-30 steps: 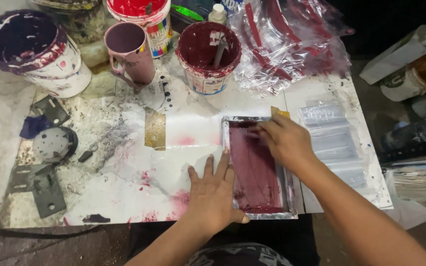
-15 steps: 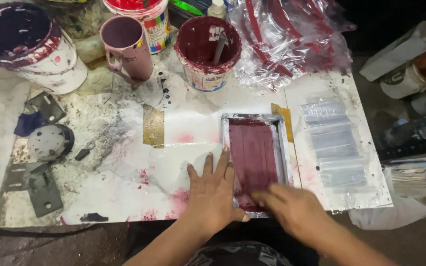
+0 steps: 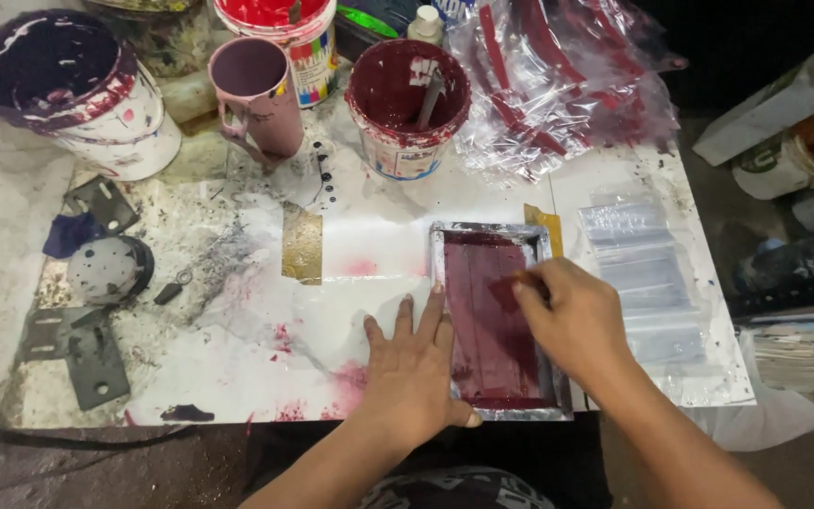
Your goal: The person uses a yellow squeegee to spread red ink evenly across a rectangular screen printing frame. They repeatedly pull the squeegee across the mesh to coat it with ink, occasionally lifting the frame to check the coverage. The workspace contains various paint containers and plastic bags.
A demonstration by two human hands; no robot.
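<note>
Two hands work over a small metal-framed printing screen [image 3: 499, 320] that lies flat near the front edge of the stained white table [image 3: 237, 377], its mesh coated in dark red ink. Half a second ago the right hand [image 3: 572, 316] was down at the near end of the frame; now it sits over the upper middle of the mesh, fingers curled shut around something small that they mostly hide, probably a scraper, so I judge one pull toward the body is over and the hand has gone back up for another pass. The left hand [image 3: 414, 363] has not shifted: it lies flat with fingers spread, holding nothing, palm on the table and thumb side pressed against the frame's left rail to steady it. Counted at the back of the table: three paint buckets, one dark purple inside [image 3: 73, 90], one bright red [image 3: 280, 38], one maroon with a stirring stick [image 3: 407, 108], plus one pink mug [image 3: 256, 94]. One heap of printed clear bags [image 3: 567, 85] lies behind the screen, and one stack of blank clear bags [image 3: 643, 283] just to its right.
</note>
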